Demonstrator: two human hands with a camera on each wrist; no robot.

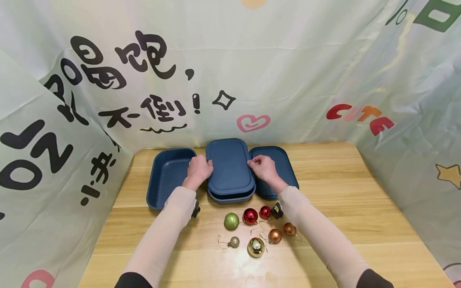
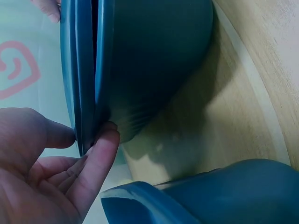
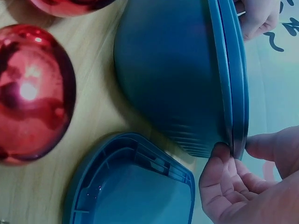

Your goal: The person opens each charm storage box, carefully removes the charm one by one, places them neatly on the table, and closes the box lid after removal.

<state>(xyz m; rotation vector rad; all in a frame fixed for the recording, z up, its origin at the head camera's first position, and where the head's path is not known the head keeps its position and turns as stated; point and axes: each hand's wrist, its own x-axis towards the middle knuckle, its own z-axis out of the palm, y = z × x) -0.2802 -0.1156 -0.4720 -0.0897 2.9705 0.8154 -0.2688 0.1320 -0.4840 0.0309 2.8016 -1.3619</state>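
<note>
A dark blue lid (image 1: 230,165) lies over a blue box (image 1: 232,199), with a dark gap showing along its near edge. My left hand (image 1: 199,170) pinches the lid's left edge, thumb on top and fingers beneath, as the left wrist view shows. At the right edge, my right hand (image 1: 264,168) pinches the lid the same way; in the right wrist view its thumb (image 3: 264,145) presses the outer face. Beside my left hand stands an uncovered blue box (image 1: 167,176). Under my right wrist a second blue lid (image 1: 282,168) lies on the table, inner side up.
Several baubles lie on the wooden table (image 1: 335,192) before the boxes: a green glitter one (image 1: 231,221), two red (image 1: 250,216), two copper (image 1: 275,236), a gold (image 1: 256,247) and a small glittery one (image 1: 234,242). A printed cloth (image 1: 288,80) hangs behind and at both sides.
</note>
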